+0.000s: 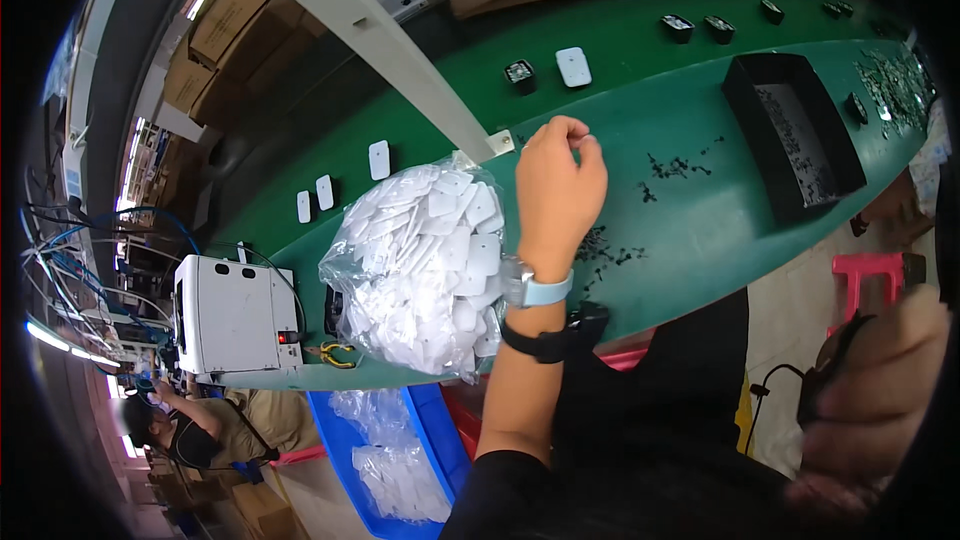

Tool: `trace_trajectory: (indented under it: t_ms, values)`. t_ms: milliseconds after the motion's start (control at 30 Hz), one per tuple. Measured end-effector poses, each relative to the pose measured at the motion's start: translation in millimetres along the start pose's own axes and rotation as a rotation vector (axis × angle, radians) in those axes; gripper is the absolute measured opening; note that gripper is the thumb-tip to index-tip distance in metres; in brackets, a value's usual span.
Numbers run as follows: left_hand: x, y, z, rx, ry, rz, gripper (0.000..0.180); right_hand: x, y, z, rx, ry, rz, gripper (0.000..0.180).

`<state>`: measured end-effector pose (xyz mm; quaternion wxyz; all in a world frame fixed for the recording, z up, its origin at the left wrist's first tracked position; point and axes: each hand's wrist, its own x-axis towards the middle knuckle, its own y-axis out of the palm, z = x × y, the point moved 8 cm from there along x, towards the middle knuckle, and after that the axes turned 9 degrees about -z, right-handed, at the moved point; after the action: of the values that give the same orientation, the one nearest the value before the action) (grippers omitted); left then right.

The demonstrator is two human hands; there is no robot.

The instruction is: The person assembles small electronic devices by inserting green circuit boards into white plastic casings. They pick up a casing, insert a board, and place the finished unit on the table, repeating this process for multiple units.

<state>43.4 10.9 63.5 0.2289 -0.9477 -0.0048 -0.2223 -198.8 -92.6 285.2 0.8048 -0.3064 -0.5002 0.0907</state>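
A: In the head view, what is the hand at the centre doing?

B: The left hand [558, 180] is raised mid-frame, fingers curled in to a narrow pinch near the top of the clear plastic bag of white plates [425, 270]. Whether it actually grips the bag's neck I cannot tell.

A: Where does the bag lie?

B: Centre-left of the frame, on the green table [690, 220], just beside that wrist, which wears a watch [530, 288].

A: And the other hand?

B: The right hand [870, 390] sits blurred at the lower right, close to the lens; how far open it is I cannot tell.

A: Anything else around?

B: A black tray [795, 135] at the upper right, a white machine [235, 315] at the left, and a blue bin [440, 440] below the table edge.
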Motion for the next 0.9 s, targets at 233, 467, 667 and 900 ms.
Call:
trace_trajectory:
  t_ms: [233,467,667,900]
  values:
    - [-43,-57,56,0.69,0.087,0.099,0.014,-73,-10,8,0.333,-0.311,-0.28,0.015]
    - [-26,-58,98,1.01,0.133,0.152,0.027,-34,-10,32,-0.049,-0.252,-0.122,0.014]
    - [-5,-68,125,1.207,0.07,0.092,0.022,-103,-37,31,0.27,-0.345,-0.182,0.019]
    - [5,-99,83,0.989,0.197,-0.198,0.014,-109,-28,37,0.32,-0.445,-0.176,0.019]
